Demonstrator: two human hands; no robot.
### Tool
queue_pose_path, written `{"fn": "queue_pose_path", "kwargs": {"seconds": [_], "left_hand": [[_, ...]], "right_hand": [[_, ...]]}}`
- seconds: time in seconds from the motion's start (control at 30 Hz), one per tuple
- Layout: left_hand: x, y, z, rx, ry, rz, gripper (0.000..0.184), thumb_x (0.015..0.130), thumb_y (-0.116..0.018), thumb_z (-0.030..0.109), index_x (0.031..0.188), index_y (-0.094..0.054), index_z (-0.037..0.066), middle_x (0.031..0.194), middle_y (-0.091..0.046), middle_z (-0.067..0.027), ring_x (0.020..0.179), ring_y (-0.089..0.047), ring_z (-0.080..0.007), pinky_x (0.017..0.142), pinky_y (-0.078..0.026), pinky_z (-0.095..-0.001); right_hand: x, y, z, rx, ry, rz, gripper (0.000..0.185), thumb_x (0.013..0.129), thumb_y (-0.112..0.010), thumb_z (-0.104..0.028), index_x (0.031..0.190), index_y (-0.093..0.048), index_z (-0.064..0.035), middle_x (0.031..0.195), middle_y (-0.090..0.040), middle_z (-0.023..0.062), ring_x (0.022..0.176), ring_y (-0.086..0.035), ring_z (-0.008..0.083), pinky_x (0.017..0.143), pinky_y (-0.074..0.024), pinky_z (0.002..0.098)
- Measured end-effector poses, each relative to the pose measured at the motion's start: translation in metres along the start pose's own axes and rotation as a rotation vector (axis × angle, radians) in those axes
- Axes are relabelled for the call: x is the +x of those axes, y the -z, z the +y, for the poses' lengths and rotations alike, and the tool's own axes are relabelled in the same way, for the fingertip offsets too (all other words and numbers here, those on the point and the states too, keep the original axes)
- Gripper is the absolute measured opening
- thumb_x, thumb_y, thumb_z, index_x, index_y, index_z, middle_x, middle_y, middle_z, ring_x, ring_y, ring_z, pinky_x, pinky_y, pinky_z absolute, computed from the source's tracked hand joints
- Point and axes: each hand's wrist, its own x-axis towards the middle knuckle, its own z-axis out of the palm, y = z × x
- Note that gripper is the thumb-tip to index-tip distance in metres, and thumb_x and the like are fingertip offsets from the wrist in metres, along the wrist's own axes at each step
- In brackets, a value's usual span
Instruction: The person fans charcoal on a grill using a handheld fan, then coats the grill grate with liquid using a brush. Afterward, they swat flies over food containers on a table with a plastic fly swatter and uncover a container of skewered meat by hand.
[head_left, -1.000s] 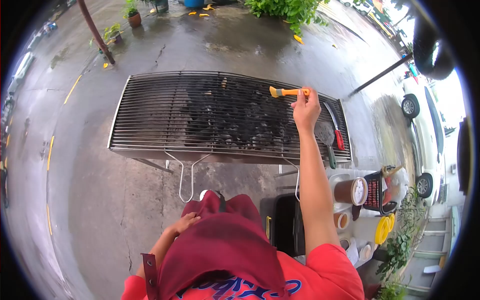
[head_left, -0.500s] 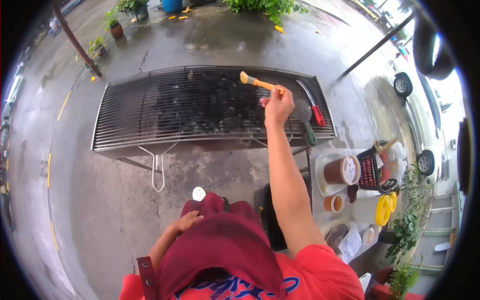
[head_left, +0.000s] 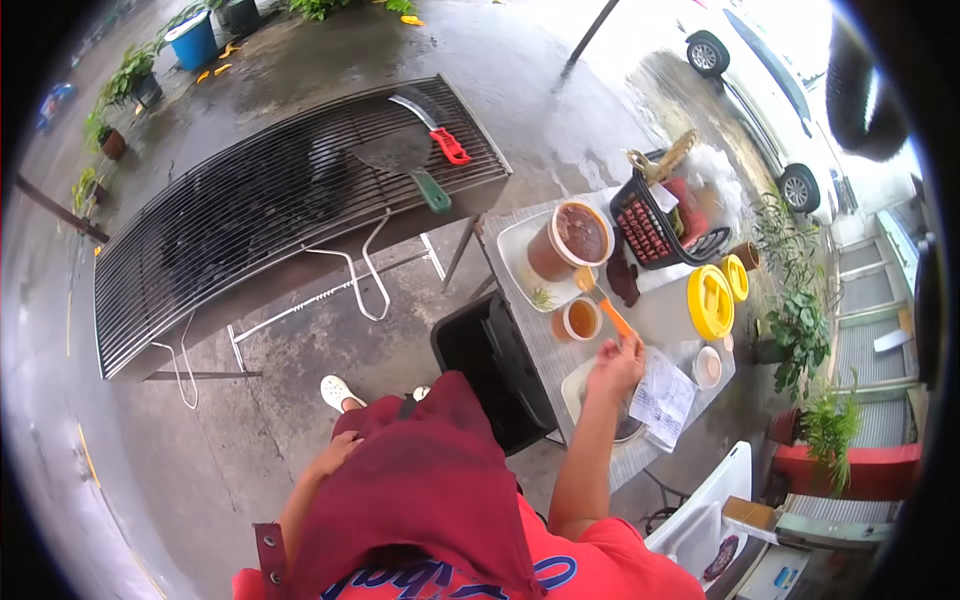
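One brush [head_left: 609,308] gripped, right hand [head_left: 616,369] above table [head_left: 635,461].

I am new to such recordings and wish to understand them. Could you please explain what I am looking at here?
There is no machine here: each grip is a person's bare hand, seen by one camera worn on the head, looking forward and down. The right grip holds an orange-handled basting brush over a side table; the left grip rests on the dark red apron. On the table are a tub of reddish-brown liquid, a small cup of orange liquid, a black basket and yellow lids. On the grill lie a green-handled spatula and a red-handled knife.
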Motion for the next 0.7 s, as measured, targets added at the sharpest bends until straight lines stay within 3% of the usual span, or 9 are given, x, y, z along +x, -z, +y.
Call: {"fn": "queue_pose_path", "kwargs": {"seconds": [0.07,0.13,0.27,0.3,0.33,0.37,0.47,0.53,0.7], "left_hand": [[0.003,-0.004,0.019,0.049,0.017,-0.014,0.053,0.091,-0.049,0.037,0.121,-0.051,-0.006,0.121,-0.054,-0.0255,0.115,-0.050,-0.0383,0.098,-0.038,-0.0416],[0.008,-0.003,0.050,-0.006,0.150,-0.023,0.053,0.090,-0.050,0.038,0.119,-0.052,-0.007,0.120,-0.054,-0.0260,0.115,-0.050,-0.0389,0.098,-0.038,-0.0420],[0.018,-0.004,0.053,-0.002,0.101,-0.050,0.054,0.088,-0.053,0.038,0.117,-0.054,-0.008,0.120,-0.054,-0.0277,0.115,-0.050,-0.0402,0.098,-0.038,-0.0422],[0.017,-0.005,0.050,-0.042,0.105,-0.040,0.054,0.088,-0.053,0.038,0.116,-0.054,-0.008,0.119,-0.054,-0.0283,0.115,-0.050,-0.0404,0.098,-0.038,-0.0420],[0.014,-0.002,0.052,-0.041,0.096,-0.071,0.055,0.088,-0.052,0.039,0.118,-0.053,-0.007,0.121,-0.053,-0.0285,0.117,-0.048,-0.0402,0.100,-0.037,-0.0420],[0.011,0.001,0.056,-0.045,0.088,-0.091,0.057,0.089,-0.052,0.041,0.120,-0.052,-0.007,0.123,-0.052,-0.0287,0.119,-0.047,-0.0400,0.101,-0.036,-0.0420],[-0.013,0.009,0.073,-0.002,0.229,0.024,0.062,0.090,-0.048,0.046,0.126,-0.048,-0.005,0.129,-0.047,-0.0280,0.123,-0.042,-0.0393,0.104,-0.033,-0.0427],[-0.012,0.014,0.052,-0.049,0.223,-0.015,0.064,0.090,-0.046,0.048,0.128,-0.046,-0.004,0.131,-0.045,-0.0276,0.125,-0.040,-0.0388,0.105,-0.031,-0.0429],[-0.031,0.042,0.037,-0.170,0.244,0.052,0.066,0.090,-0.047,0.048,0.127,-0.046,-0.006,0.133,-0.045,-0.0266,0.125,-0.041,-0.0376,0.106,-0.031,-0.0415]], "right_hand": [[0.016,0.024,-0.006,-0.340,0.209,0.150,0.013,0.093,-0.055,-0.015,0.101,-0.055,-0.0043,0.079,-0.063,0.0078,0.060,-0.059,0.0104,0.053,-0.0479,0.0256],[0.040,0.041,0.011,-0.559,0.306,0.134,0.014,0.092,-0.056,-0.015,0.098,-0.057,-0.0022,0.077,-0.063,0.0096,0.058,-0.061,0.0144,0.051,-0.0485,0.0275],[0.077,0.062,0.060,-1.040,0.673,0.101,0.017,0.088,-0.059,-0.016,0.093,-0.061,0.0009,0.073,-0.062,0.0128,0.054,-0.061,0.0216,0.049,-0.0477,0.0302],[0.078,0.063,0.059,-0.889,0.395,0.122,0.018,0.088,-0.059,-0.016,0.091,-0.062,0.0011,0.071,-0.062,0.0134,0.057,-0.062,0.0244,0.051,-0.0485,0.0309],[0.088,0.075,0.068,-0.881,0.440,0.104,0.015,0.088,-0.058,-0.014,0.093,-0.062,-0.0003,0.075,-0.062,0.0123,0.056,-0.060,0.0231,0.051,-0.0500,0.0323],[0.082,0.071,0.066,-0.430,0.165,0.165,0.012,0.086,-0.057,-0.010,0.093,-0.062,-0.0022,0.079,-0.062,0.0100,0.057,-0.058,0.0219,0.050,-0.0502,0.0319],[0.104,0.102,0.073,0.107,-0.158,0.321,0.009,0.087,-0.057,-0.008,0.088,-0.061,0.0001,0.076,-0.061,0.0066,0.060,-0.057,0.0150,0.050,-0.0508,0.0241],[0.112,0.121,0.077,0.174,-0.220,0.201,0.013,0.091,-0.056,-0.013,0.088,-0.060,-0.0013,0.077,-0.061,0.0050,0.057,-0.054,0.0107,0.048,-0.0483,0.0211],[-0.025,-0.066,0.046,0.099,-0.195,-0.284,0.018,0.094,-0.055,-0.018,0.102,-0.054,-0.0021,0.076,-0.055,0.0027,0.055,-0.048,0.0082,0.042,-0.0392,0.0224]]}}
